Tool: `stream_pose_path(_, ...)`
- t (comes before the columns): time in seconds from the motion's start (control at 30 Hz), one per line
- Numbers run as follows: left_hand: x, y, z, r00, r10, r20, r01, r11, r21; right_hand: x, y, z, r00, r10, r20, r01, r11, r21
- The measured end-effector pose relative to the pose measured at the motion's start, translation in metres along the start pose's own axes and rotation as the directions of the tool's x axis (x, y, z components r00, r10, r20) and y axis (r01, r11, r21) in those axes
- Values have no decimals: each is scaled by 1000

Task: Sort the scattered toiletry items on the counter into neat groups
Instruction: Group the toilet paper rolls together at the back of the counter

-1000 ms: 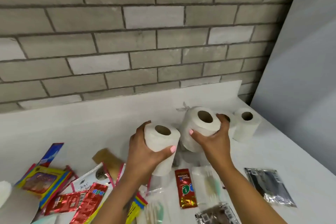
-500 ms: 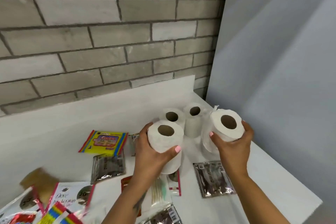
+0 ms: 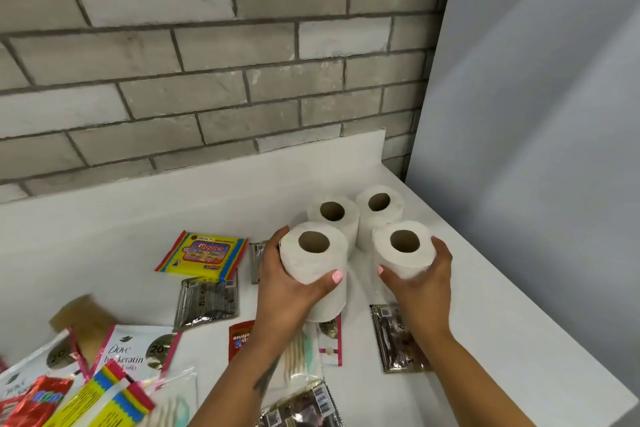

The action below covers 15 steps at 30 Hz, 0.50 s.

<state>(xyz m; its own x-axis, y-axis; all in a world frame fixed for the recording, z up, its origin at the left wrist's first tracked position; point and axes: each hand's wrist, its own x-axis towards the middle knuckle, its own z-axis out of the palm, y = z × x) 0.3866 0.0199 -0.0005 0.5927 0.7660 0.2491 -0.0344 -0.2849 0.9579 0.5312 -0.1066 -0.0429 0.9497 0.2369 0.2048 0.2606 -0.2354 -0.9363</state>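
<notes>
Several white toilet paper rolls stand upright near the counter's far right corner. My left hand [image 3: 287, 291] grips the front left roll [image 3: 313, 263], thumb across its front. My right hand [image 3: 420, 284] grips the front right roll [image 3: 403, 250]. Behind them stand two more rolls, one at back left [image 3: 334, 218] and one at back right [image 3: 379, 208], close together. The held rolls sit just in front of these, forming a square cluster; whether they touch the counter is hidden by my hands.
A yellow Giggles wipes pack [image 3: 202, 255] lies left of the rolls. Silver-brown sachets [image 3: 207, 300] [image 3: 398, 340], a red sachet [image 3: 240, 338], cotton buds [image 3: 298, 354], Dove sachets [image 3: 138, 352] and colourful packs [image 3: 97, 399] lie scattered on the white counter [image 3: 485, 305]. Brick wall behind, grey panel right.
Both hands carried their rolls right and down beside the two standing rolls. The right roll has gone from tilted to upright. The view shifted rightward.
</notes>
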Motion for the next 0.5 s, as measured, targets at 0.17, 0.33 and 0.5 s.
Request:
stream_pose_path(0.17,-1,2,3,1000,-12,-12,12,999,-38,-9,3,-17,993,95,76,-96,995,6)
stream_pose_path(0.33,1,6,4,1000,-13,-21,12,997,-75,-50,10,-35,1000,-12,-1,11,940,-342)
stream_pose_path(0.5,1,6,7,1000,-5,-15,4,998,-69,-90,16,-30,952,-108,287,272,728,-629)
